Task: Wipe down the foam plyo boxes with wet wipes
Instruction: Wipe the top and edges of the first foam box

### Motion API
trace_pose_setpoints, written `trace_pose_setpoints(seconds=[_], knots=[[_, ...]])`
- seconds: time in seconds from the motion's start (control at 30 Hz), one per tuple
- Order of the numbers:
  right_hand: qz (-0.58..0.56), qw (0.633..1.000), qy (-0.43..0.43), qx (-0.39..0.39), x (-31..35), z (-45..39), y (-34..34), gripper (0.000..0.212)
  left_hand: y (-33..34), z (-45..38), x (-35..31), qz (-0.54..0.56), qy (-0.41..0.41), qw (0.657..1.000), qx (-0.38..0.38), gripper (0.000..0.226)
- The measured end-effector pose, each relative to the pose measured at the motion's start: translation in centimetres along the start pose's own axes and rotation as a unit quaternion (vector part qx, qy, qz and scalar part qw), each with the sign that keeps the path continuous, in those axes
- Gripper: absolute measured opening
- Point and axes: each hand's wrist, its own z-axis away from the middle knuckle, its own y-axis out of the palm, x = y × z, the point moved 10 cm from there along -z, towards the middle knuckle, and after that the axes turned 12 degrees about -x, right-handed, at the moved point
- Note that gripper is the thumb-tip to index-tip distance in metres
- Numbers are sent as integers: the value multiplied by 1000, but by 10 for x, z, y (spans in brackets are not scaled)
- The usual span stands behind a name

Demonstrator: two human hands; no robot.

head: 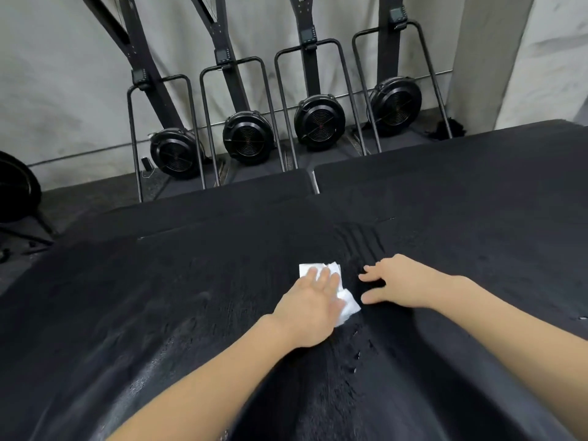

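We see the left hand (310, 308) flat, fingers straight, pressing the white wet wipe (334, 292) onto the black foam plyo box (159, 313) top, and just right of it the right hand (399, 283), grip wide and holding nothing, fingers spread on the foam.

The left hand (310, 305) presses flat on a white wet wipe (342, 299) lying on the black top of a foam box (159, 313). The right hand (394, 283) rests just beside the wipe, fingers spread. A second box (461, 192) adjoins behind. Four black fan machines (248, 136) stand along the grey wall (63, 90).
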Motion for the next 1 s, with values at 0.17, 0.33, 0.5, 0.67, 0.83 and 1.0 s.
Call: trace_pose_setpoints(seconds=[0.17, 0.33, 0.5, 0.67, 0.83, 1.0], knots=[[46, 999, 1, 24, 2, 36, 19, 80, 4, 57, -40, 55, 21, 994, 93, 66], [42, 999, 10, 33, 5, 40, 25, 76, 16, 51, -21, 43, -17, 990, 131, 63], [30, 998, 21, 41, 4, 40, 27, 75, 25, 27, 2, 23, -77, 988, 133, 63], [18, 999, 31, 37, 1, 40, 28, 75, 14, 56, -32, 21, -23, 993, 114, 66], [-7, 999, 37, 30, -4, 37, 31, 75, 1, 99, -64, 49, 53, 991, 114, 73], [-10, 999, 34, 29, -7, 35, 33, 76, 1, 75, -20, 32, -32, 990, 133, 63]])
